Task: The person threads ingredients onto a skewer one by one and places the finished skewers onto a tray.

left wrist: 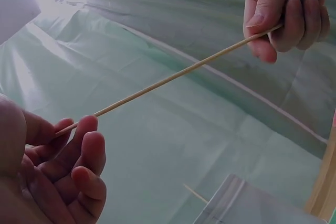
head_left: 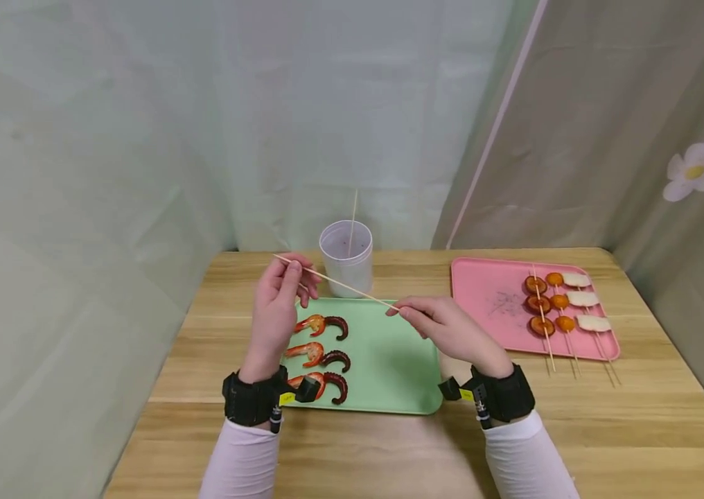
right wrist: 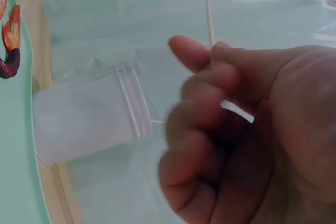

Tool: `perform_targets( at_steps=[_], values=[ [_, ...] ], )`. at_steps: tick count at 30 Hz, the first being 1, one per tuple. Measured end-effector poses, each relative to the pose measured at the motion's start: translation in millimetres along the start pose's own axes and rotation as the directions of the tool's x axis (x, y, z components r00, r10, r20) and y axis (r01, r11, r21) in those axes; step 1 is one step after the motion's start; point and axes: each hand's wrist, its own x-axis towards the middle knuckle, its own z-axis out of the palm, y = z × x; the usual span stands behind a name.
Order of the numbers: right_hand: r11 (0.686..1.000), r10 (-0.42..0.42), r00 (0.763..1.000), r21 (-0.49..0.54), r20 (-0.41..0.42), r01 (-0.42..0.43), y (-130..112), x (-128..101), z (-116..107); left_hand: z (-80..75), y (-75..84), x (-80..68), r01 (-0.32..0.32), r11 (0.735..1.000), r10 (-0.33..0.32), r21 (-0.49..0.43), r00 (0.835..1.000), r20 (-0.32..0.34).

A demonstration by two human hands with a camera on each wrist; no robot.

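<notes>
A thin wooden skewer [head_left: 342, 284] spans the space between my two hands, above the green tray [head_left: 389, 360]. My left hand [head_left: 277, 291] pinches it near its far-left end between thumb and fingers. The other end is pinched by my right hand [head_left: 445, 322], thumb against index finger. Nothing is threaded on the skewer. On the left part of the green tray lie several shrimp [head_left: 313, 353] and dark curled octopus tentacles [head_left: 336, 359], paired in rows.
Behind the green tray stands a whitish cup [head_left: 348, 270] with another skewer [head_left: 353, 215] leaning in it. A pink tray [head_left: 483, 305] at the right carries skewers with brown round slices [head_left: 539, 303], orange balls [head_left: 560, 301] and white pieces [head_left: 583, 299]. A curtain [head_left: 339, 104] hangs behind the table.
</notes>
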Motion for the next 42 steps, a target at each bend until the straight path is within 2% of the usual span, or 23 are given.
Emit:
perform_targets(
  at_steps=[5, 9, 13, 19, 23, 26, 28, 30, 32, 34, 36, 38, 39, 40, 42],
  values=[
    [1.0, -0.02, 0.997, -0.016, -0.081, 0.019, 2.8, -0.6, -6.2, -3.7, -0.1, 2.8, 0.024, 1.0, -0.024, 0.0, 0.999, 0.023],
    [1.0, 0.001, 0.991, 0.002, -0.134, -0.001, 4.2, -4.3, -13.6, -6.3, 2.6, 5.0, 0.045, 0.999, -0.046, 0.026, 0.996, 0.074],
    [1.0, 0.018, 0.987, 0.019, -0.157, -0.015, 3.6, -8.0, -19.0, -7.6, 1.8, 7.2, 0.06, 0.996, -0.067, 0.059, 0.989, 0.131],
    [0.994, 0.058, 0.98, 0.103, -0.192, -0.039, 1.8, -15.9, -27.6, -10.9, -0.6, 6.3, 0.098, 0.99, -0.115, 0.097, 0.974, 0.194],
    [0.996, 0.07, 0.965, 0.063, -0.251, -0.056, 2.2, -19.2, -32.3, -14.6, -1.6, 3.0, 0.136, 0.97, -0.185, 0.202, 0.952, 0.245],
    [0.996, 0.086, 0.956, 0.025, -0.281, -0.083, 2.1, -21.9, -35.4, -18.5, -5.8, 0.8, 0.114, 0.944, -0.215, 0.309, 0.924, 0.315],
    [0.996, 0.09, 0.951, 0.013, -0.295, -0.09, 1.8, -23.5, -37.1, -20.9, -10.2, -0.8, 0.073, 0.92, -0.225, 0.384, 0.902, 0.368],
    [0.996, 0.091, 0.947, 0.006, -0.309, -0.094, 1.2, -24.7, -38.6, -22.8, -16.1, -3.1, 0.014, 0.887, -0.238, 0.461, 0.87, 0.432],
    [0.996, 0.09, 0.944, 0.006, -0.317, -0.093, 0.3, -25.5, -39.6, -24.0, -21.5, -6.6, -0.042, 0.845, -0.277, 0.533, 0.819, 0.503],
    [0.996, 0.089, 0.943, 0.007, -0.322, -0.092, -0.3, -26.1, -40.3, -24.5, -28.5, -10.5, -0.117, 0.797, -0.325, 0.593, 0.744, 0.584],
    [0.996, 0.085, 0.942, 0.006, -0.325, -0.088, -0.7, -26.4, -40.7, -23.7, -34.1, -14.8, -0.157, 0.757, -0.401, 0.634, 0.655, 0.64],
    [0.996, 0.079, 0.942, -0.001, -0.325, -0.084, 0.4, -26.7, -40.6, -21.4, -39.2, -18.9, -0.177, 0.728, -0.466, 0.662, 0.58, 0.668],
    [0.997, 0.078, 0.943, -0.001, -0.325, -0.082, 0.8, -26.9, -40.4, -19.6, -41.8, -21.1, -0.181, 0.717, -0.492, 0.673, 0.552, 0.673],
    [0.997, 0.076, 0.943, -0.002, -0.325, -0.081, 1.3, -27.1, -40.0, -17.8, -44.0, -23.3, -0.175, 0.704, -0.519, 0.688, 0.534, 0.667],
    [0.997, 0.076, 0.944, -0.004, -0.322, -0.081, 2.0, -27.8, -39.0, -14.0, -47.6, -27.5, -0.169, 0.688, -0.551, 0.705, 0.51, 0.66]
  ],
)
